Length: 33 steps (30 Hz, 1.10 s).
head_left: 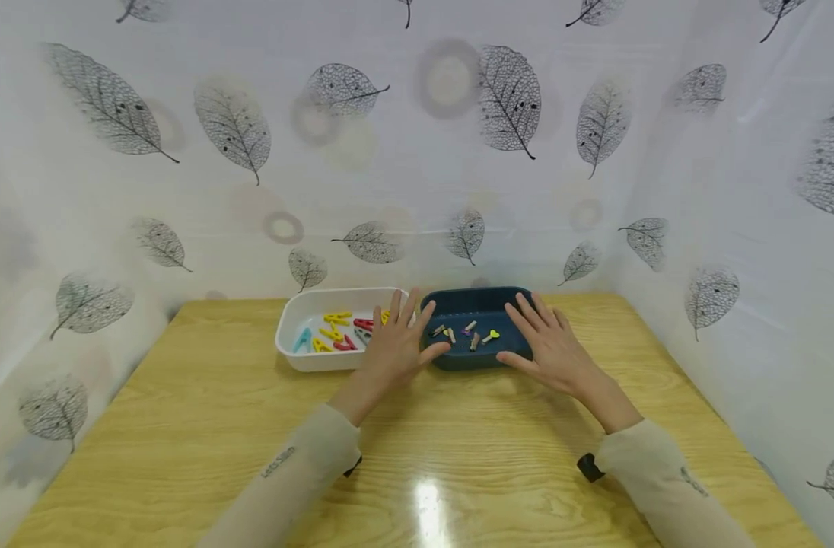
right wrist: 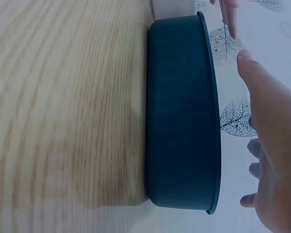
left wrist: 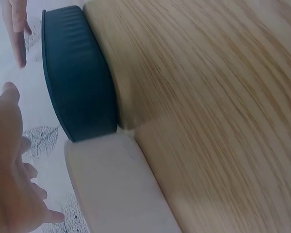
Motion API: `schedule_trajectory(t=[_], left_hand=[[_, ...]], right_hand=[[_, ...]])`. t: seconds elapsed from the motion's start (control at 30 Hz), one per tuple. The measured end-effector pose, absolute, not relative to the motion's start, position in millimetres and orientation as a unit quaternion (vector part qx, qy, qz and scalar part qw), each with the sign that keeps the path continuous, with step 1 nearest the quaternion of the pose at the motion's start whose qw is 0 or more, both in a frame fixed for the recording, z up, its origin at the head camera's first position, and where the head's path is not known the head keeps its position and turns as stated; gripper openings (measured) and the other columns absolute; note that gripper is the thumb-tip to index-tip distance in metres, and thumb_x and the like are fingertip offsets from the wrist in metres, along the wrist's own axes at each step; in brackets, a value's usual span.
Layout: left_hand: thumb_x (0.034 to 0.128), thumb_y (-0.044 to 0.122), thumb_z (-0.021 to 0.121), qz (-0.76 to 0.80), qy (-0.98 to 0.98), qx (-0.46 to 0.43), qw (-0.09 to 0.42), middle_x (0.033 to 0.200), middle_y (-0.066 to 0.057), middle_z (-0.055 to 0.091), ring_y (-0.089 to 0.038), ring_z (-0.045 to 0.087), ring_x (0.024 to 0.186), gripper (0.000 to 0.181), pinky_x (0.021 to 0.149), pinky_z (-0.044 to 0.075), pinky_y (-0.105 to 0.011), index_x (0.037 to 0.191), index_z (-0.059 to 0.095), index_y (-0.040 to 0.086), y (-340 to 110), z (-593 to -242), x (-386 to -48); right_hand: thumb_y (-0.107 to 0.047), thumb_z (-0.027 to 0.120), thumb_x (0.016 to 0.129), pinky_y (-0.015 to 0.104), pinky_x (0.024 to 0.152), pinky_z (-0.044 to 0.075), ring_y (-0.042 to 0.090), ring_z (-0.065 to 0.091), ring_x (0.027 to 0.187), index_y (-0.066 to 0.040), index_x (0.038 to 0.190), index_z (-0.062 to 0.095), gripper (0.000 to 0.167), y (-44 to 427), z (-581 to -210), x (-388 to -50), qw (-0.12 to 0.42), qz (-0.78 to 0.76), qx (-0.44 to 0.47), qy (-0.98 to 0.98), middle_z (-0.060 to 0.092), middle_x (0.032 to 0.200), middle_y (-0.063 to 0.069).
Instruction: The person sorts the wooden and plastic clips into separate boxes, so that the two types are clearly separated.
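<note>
My left hand (head_left: 395,346), fingers spread and straight, hovers over the inner ends of two trays. Plastic clothespins (head_left: 333,332) in yellow, red, blue and grey lie in the white tray (head_left: 307,365), partly hidden by that hand. Spread likewise, my right hand (head_left: 557,356) is above the right end of the dark teal tray (head_left: 472,362). Several small wooden clips (head_left: 475,342) lie inside it, one bearing a yellow heart-like piece (head_left: 494,334). Neither hand holds anything. Both wrist views show the teal tray's outer wall (right wrist: 182,116) with the hands above rim level.
The trays stand side by side near the back of a wooden table (head_left: 417,434). A white curtain (head_left: 417,175) printed with dark leaves hangs behind the table and along its sides. Black devices (head_left: 590,467) sit under the sleeve cuffs.
</note>
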<state>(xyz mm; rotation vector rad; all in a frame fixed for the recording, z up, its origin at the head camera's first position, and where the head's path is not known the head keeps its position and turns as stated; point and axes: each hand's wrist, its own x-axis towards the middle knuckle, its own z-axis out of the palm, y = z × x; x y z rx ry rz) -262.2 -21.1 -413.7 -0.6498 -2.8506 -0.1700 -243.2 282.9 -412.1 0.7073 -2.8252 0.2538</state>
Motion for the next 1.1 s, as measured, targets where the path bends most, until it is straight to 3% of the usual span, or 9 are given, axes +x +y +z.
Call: schedule_trajectory(t=[0.37, 0.83, 1.1], left_hand=[[0.1008, 0.069, 0.045, -0.093, -0.972, -0.197, 0.086, 0.174, -0.011, 0.005, -0.037, -0.002, 0.158, 0.081, 0.123, 0.006, -0.069, 0.166, 0.027, 0.023, -67.4, -418.4, -257.8], [0.1002, 0.065, 0.051, -0.091, -0.974, -0.179, 0.108, 0.172, -0.017, 0.011, -0.043, 0.005, 0.157, 0.082, 0.120, 0.008, -0.074, 0.164, 0.032, 0.017, -115.1, -413.7, -251.3], [0.1002, 0.063, 0.053, -0.100, -0.973, -0.169, 0.121, 0.171, -0.022, 0.012, -0.045, 0.002, 0.156, 0.083, 0.118, 0.008, -0.077, 0.163, 0.032, 0.012, -150.3, -417.1, -246.1]], right_hand=[[-0.061, 0.063, 0.096, 0.074, 0.119, 0.012, 0.040, 0.003, 0.158, -0.009, 0.165, 0.022, 0.096, 300.1, -417.6, -245.7, 0.104, 0.074, 0.221, -0.967, 0.013, 0.171, 0.020], [-0.061, 0.060, 0.098, 0.076, 0.117, 0.013, 0.042, 0.005, 0.157, -0.003, 0.164, 0.024, 0.094, 333.8, -419.2, -242.7, 0.104, 0.074, 0.196, -0.972, 0.013, 0.170, 0.022], [-0.060, 0.062, 0.097, 0.077, 0.115, 0.014, 0.045, 0.007, 0.156, 0.000, 0.162, 0.027, 0.096, 351.4, -421.6, -238.5, 0.112, 0.079, 0.182, -0.974, 0.014, 0.170, 0.024]])
